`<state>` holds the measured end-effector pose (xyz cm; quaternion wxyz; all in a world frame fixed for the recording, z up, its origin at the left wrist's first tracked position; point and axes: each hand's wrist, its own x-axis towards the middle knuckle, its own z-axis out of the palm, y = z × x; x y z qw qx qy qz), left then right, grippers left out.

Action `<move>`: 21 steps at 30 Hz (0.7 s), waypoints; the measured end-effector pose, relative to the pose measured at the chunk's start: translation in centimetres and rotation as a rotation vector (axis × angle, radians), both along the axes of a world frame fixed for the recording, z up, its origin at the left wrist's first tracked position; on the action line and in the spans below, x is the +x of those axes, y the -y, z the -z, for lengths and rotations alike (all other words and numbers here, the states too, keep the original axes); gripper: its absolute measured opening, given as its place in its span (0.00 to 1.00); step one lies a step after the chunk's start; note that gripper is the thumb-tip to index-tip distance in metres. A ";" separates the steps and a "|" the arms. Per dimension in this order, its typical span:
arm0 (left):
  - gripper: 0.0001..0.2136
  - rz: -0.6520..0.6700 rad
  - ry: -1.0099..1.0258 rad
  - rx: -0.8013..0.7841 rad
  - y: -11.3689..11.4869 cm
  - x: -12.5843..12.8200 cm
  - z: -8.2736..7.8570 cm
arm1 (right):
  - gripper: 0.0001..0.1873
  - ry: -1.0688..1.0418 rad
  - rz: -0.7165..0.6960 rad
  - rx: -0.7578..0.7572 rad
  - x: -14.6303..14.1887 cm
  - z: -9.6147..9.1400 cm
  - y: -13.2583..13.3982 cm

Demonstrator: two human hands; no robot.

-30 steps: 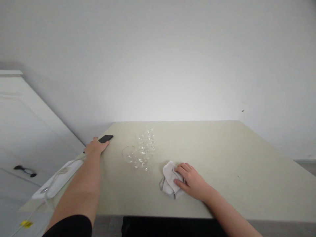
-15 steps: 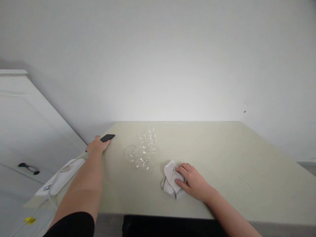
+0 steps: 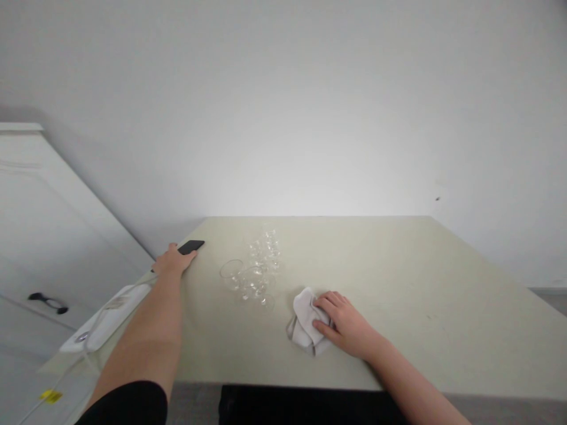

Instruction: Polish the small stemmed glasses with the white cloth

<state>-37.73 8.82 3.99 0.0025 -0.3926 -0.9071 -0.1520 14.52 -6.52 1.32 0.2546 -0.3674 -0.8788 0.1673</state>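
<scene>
My left hand (image 3: 171, 261) reaches far out to the table's left edge and rests on a black phone (image 3: 192, 247), fingers lying over its near end. My right hand (image 3: 343, 323) lies on a crumpled white cloth (image 3: 303, 321) near the front of the pale table (image 3: 398, 277), fingers flat and slightly spread on the fabric. Between the two hands stands a cluster of several clear glasses (image 3: 254, 271).
A white power strip (image 3: 104, 319) with a cable lies at the table's front left corner. A white cabinet (image 3: 39, 236) with a dark handle (image 3: 48, 303) stands to the left. A plain white wall rises behind the table.
</scene>
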 end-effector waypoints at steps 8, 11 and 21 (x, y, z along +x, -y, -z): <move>0.35 0.043 0.160 0.375 2.4 3.6 -2.6 | 0.16 -0.012 -0.002 -0.008 0.0 -0.2 0.1; 0.31 0.061 0.202 0.499 3.3 5.0 -3.4 | 0.16 -0.017 0.001 -0.001 -0.1 -0.1 0.0; 0.40 0.092 0.039 0.865 1.0 7.8 -8.8 | 0.05 -0.141 0.058 0.043 -0.1 0.7 -0.6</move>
